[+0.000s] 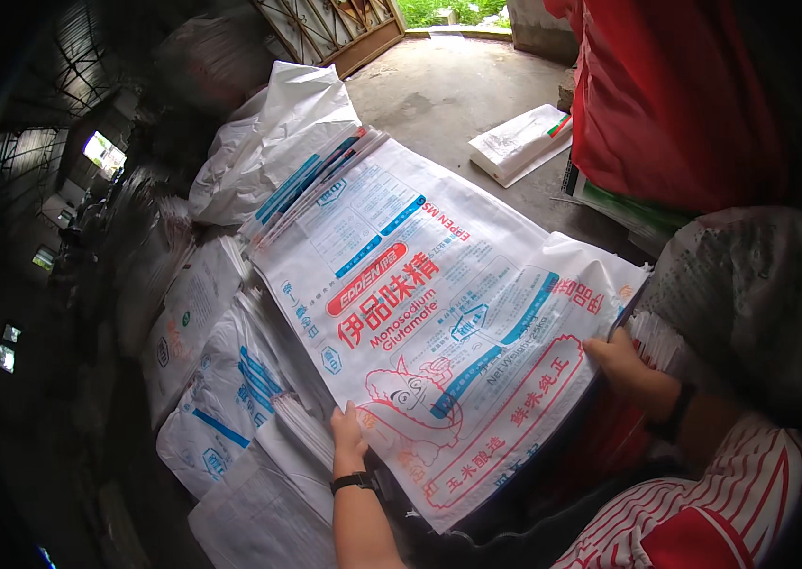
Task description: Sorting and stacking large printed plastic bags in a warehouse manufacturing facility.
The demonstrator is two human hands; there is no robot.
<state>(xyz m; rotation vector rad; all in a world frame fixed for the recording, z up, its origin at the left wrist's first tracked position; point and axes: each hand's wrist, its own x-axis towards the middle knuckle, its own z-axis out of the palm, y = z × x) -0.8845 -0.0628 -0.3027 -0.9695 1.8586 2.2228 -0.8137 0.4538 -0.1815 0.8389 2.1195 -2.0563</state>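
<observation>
A flat white woven sack [491, 313] with red and blue print and a cartoon figure lies spread in front of me, on top of a stack of similar sacks. My left hand [349, 438] is closed on its near left edge, thumb on the upper face. My right hand [627, 365] grips the near right edge, thumb also on top. The fingers of both hands are partly hidden under the sack. Its right side is slightly raised and creased, and the far end rests on the stack's bundled edges [311, 182].
More white sacks [230, 379] are piled at the left, with a crumpled white sack [292, 133] behind. A folded white sack [524, 142] lies on the concrete floor [439, 81]. Red fabric [666, 104] stands at the right above a grey bundle [747, 275]. A metal gate [335, 28] is at the back.
</observation>
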